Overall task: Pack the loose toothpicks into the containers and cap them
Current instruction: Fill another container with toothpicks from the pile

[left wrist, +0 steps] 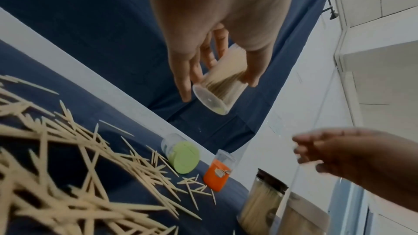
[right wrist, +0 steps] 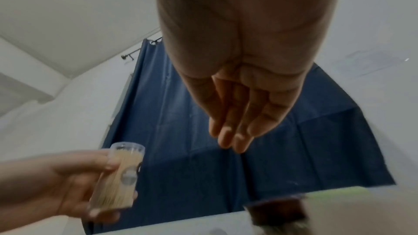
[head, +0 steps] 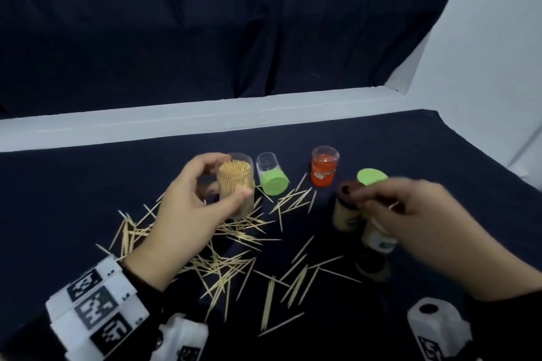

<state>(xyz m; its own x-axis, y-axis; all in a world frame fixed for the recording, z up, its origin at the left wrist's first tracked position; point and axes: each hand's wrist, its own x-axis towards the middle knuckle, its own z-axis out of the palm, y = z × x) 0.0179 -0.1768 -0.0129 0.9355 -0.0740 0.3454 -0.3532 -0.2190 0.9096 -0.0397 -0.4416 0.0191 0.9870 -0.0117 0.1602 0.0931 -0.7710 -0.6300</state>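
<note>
Our left hand [head: 187, 208] has its fingers [left wrist: 184, 78] and thumb curled round a clear toothpick container [head: 237, 184], clamped on its side wall. The container is uncapped, packed full of toothpicks, and raised off the counter [head: 88, 184]; the left wrist view shows its base in the air.

Our right hand [head: 425, 223] hovers to the right of that container, blurred. In the right wrist view its fingers [right wrist: 235, 113] lie straight and close together, with nothing between them. In the head view a thin pale sliver shows near the fingertips; we cannot tell whether it is a toothpick or whether it is held.

Directly below the right fingers stands a brown-capped container [head: 347, 205] filled with toothpicks, and just beside it a green-capped container [head: 378, 214], partly hidden by the hand. Beyond the right fingers, an orange-capped container [head: 323, 168] stands with its cap down. Between the two hands, just right of the held container, a green-capped clear container [head: 271, 176] lies tilted on the counter.

Loose toothpicks [head: 228, 258] are scattered over the dark blue cloth of the counter, mostly below and between the hands, with a smaller cluster [head: 293, 199] beside the tilted green-capped container. Coded marker bands [head: 93, 311] wrap the left wrist.
</note>
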